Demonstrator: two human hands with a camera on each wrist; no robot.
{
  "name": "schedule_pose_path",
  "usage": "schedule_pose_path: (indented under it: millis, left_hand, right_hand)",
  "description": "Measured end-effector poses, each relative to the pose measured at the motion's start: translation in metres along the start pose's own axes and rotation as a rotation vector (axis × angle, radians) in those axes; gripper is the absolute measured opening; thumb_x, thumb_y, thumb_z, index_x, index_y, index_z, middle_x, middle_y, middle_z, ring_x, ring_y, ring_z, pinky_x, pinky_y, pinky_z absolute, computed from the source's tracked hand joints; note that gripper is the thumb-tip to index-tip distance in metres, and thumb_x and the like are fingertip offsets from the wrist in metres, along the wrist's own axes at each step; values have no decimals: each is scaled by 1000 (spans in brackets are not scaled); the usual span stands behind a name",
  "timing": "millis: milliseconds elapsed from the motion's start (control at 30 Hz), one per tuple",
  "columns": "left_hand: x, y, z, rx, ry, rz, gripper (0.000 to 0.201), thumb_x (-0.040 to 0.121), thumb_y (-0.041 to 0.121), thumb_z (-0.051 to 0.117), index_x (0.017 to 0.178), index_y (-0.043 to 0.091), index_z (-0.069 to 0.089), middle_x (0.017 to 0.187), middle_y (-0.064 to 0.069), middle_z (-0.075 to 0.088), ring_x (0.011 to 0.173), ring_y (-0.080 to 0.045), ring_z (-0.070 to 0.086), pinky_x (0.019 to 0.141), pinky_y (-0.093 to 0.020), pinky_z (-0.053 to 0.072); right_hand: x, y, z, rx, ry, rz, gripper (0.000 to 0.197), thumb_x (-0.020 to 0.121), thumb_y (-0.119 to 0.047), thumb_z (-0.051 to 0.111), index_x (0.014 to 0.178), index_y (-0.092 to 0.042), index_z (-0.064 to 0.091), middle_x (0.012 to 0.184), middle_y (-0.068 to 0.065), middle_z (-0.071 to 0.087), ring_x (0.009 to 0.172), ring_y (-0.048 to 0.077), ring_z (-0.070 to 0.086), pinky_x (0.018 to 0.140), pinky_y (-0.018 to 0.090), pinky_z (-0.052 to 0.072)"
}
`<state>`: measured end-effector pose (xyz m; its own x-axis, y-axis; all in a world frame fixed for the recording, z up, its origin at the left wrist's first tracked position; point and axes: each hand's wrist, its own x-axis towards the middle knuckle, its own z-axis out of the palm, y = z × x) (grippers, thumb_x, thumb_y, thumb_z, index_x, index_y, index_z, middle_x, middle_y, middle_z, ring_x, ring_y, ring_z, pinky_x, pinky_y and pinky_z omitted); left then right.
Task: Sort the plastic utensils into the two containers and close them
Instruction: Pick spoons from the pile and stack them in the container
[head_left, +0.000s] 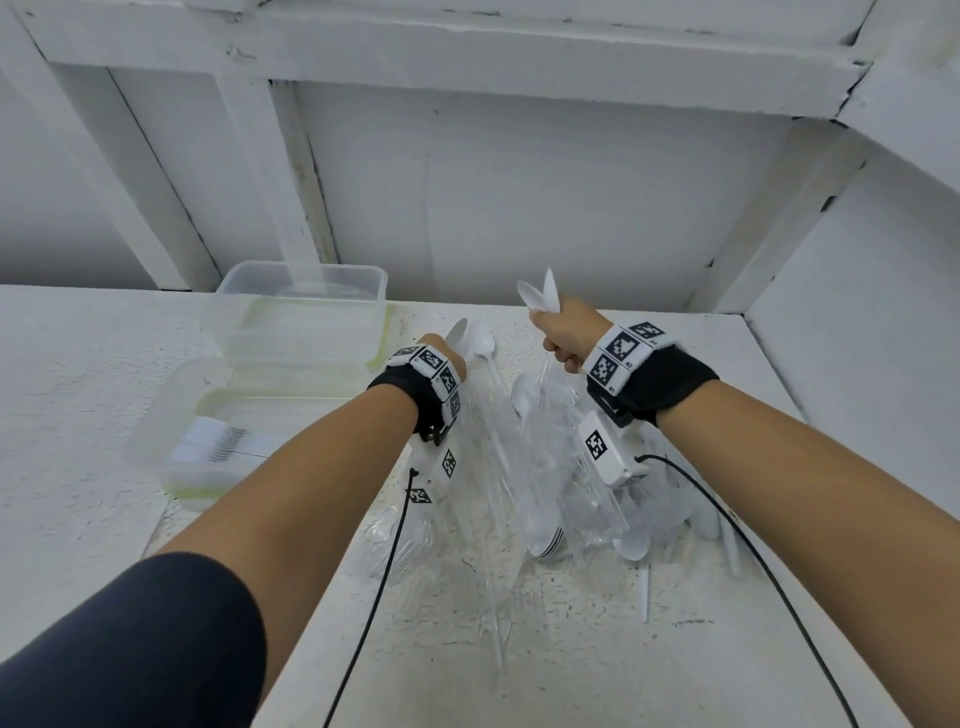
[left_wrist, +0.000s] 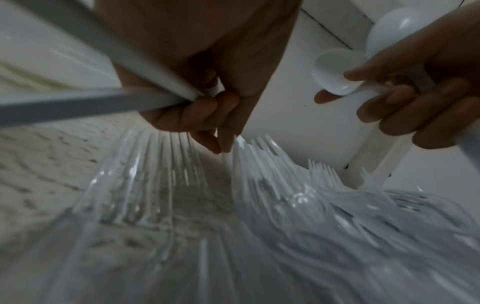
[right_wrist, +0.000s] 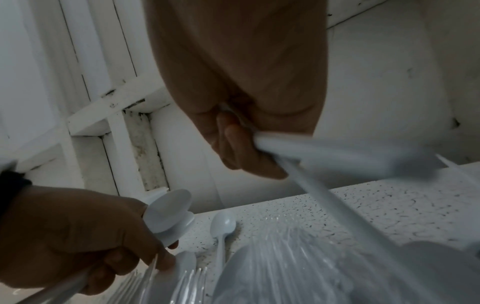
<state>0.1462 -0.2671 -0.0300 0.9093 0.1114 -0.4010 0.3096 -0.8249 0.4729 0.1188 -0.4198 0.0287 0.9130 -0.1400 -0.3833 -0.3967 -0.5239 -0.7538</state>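
Observation:
My left hand grips white plastic spoons by their handles just above the heap; one bowl shows past the knuckles. My right hand is raised a little higher and holds two white spoons, bowls pointing up. In the wrist views the left fingers and the right fingers curl round white handles. A heap of clear and white utensils lies under both hands, with clear forks on top. Two clear containers stand at the left: the far one looks empty, the near one holds white utensils.
One loose white spoon lies on the speckled white table beyond the heap. White wall panels close the back and the right side. Black cables hang from my wrist cameras over the table.

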Motion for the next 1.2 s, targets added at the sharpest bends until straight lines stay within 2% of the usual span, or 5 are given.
schedule_pose_path:
  millis: [333, 533, 800, 967, 1200]
  left_hand:
    - [-14, -9, -23, -286, 232, 141, 39, 82, 15, 59, 119, 6, 50, 109, -10, 56, 89, -25, 51, 72, -29, 39]
    - [-29, -20, -63, -544, 484, 189, 26, 83, 10, 57, 107, 2, 52, 104, -15, 59, 82, -22, 49, 60, -23, 37]
    - [-32, -44, -93, -837, 490, 156, 32, 67, 12, 57, 99, 6, 53, 78, -8, 50, 65, -24, 48, 49, -25, 39]
    - [-39, -48, -99, -871, 456, 158, 32, 73, 7, 58, 105, 7, 51, 80, -4, 46, 59, -18, 44, 42, -22, 34]
    - [-63, -45, -98, -959, 362, 200, 18, 80, 0, 59, 92, 8, 49, 68, -2, 42, 49, -13, 37, 42, -22, 34]
  right_hand:
    - [20, -10, 14, -523, 2, -62, 31, 91, -14, 53, 65, -23, 37, 61, -2, 47, 56, 19, 43, 54, 25, 31]
    - [15, -19, 36, -872, -119, -164, 34, 92, -26, 54, 124, -14, 53, 107, 9, 58, 98, 30, 59, 93, 42, 47]
    - [20, -18, 48, -990, -156, -209, 33, 99, -26, 34, 126, -16, 49, 94, 8, 42, 80, 22, 45, 71, 34, 39]
    - [26, -20, 41, -679, -90, -162, 33, 91, -38, 49, 113, -14, 51, 96, 5, 60, 81, 27, 58, 85, 40, 48]
    - [-14, -33, 24, 0, -64, -308, 13, 92, -17, 57, 79, -15, 54, 72, 0, 60, 46, 9, 38, 41, 19, 39]
